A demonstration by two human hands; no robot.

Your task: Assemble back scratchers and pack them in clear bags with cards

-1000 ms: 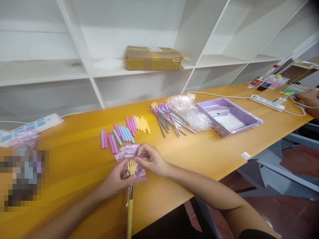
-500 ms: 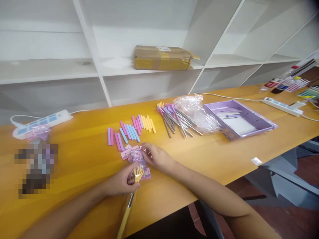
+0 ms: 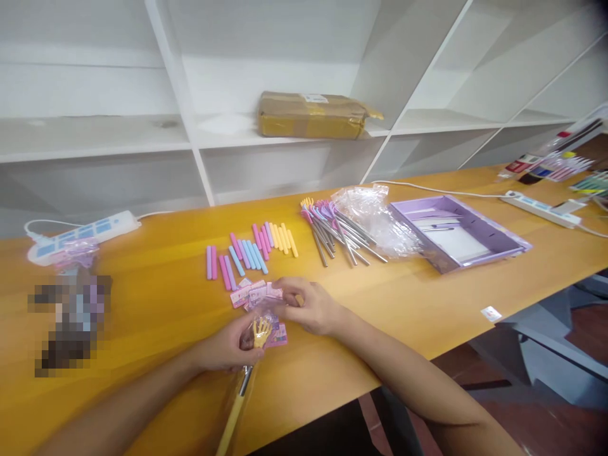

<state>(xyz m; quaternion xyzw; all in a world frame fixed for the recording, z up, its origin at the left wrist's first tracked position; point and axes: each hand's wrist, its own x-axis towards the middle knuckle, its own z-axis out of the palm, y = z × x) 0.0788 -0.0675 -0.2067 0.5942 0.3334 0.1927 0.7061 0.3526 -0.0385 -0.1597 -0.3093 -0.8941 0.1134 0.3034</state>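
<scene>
My left hand [image 3: 231, 345] is closed around a yellow back scratcher [image 3: 261, 332], just below its claw-shaped head. Its metal neck and yellow handle slant down toward the table's front edge. A clear plastic sleeve [image 3: 266, 309] covers it and reaches past the claw. At the upper end of that sleeve, my right hand [image 3: 316, 308] has its thumb and fingertips drawn together on the plastic. Beneath and behind both hands lies a loose pile of small pink and purple printed cards [image 3: 241, 296], partly hidden by the fingers.
Pink, purple, blue and yellow handle tubes [image 3: 254, 254] lie beyond the cards. Further right are metal-rod back scratchers [image 3: 332, 231], a clear plastic bag [image 3: 375, 218] and a purple box tray [image 3: 430, 256]. Power strips [image 3: 88, 234] sit on the left and right. A taped carton [image 3: 311, 117] occupies the shelf.
My right hand has shifted slightly right and down, toward the upper end of the sleeve. My left hand keeps its hold on the back scratcher, which has barely moved.
</scene>
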